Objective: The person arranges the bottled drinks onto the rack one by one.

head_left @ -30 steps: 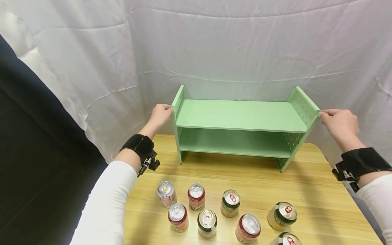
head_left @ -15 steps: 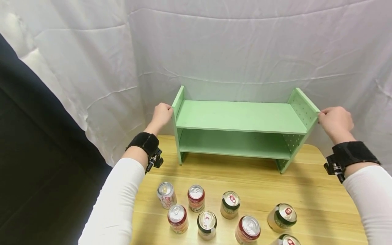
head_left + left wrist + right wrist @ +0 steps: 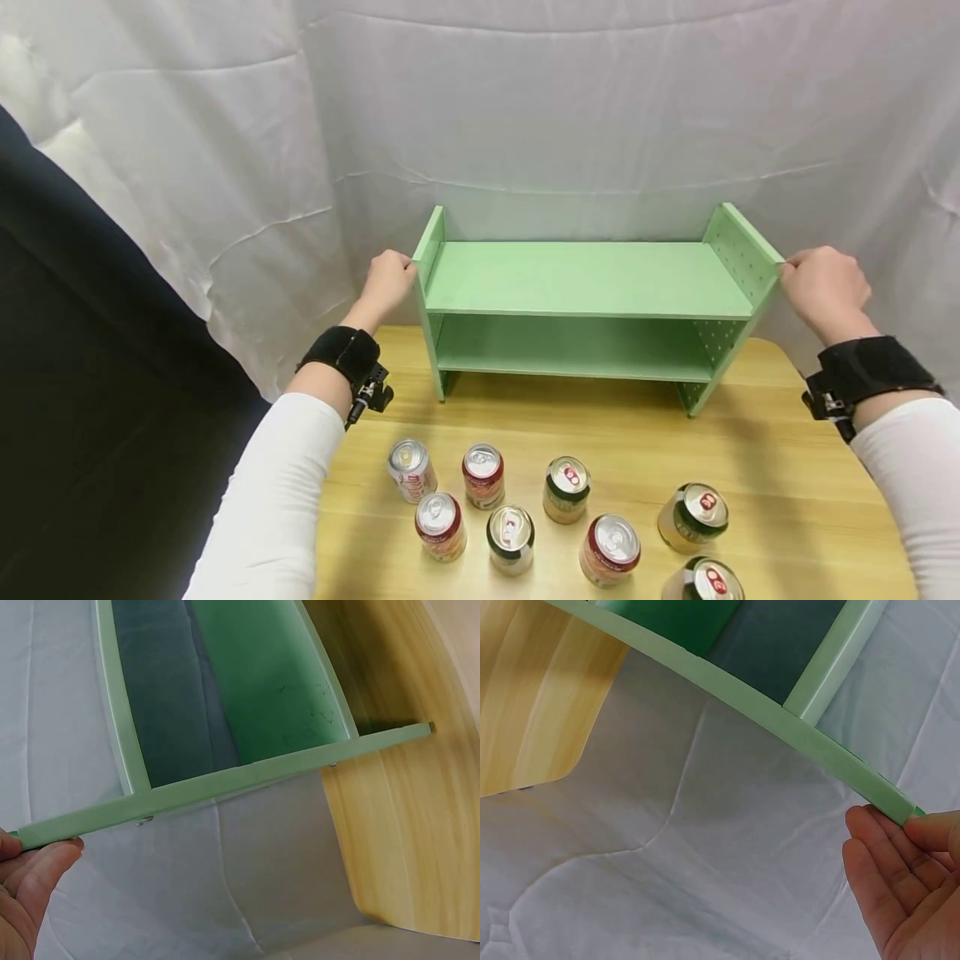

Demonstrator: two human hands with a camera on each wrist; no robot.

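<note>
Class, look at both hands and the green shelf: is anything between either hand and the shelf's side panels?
Nothing visible. The left hand grips the green shelf at its left panel, the right hand at its right; the cans stand nearer, apart.

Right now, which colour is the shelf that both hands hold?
Light green; the shelf shows best in the head view.

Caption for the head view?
Both hands grip a green shelf behind eight cans.
</note>
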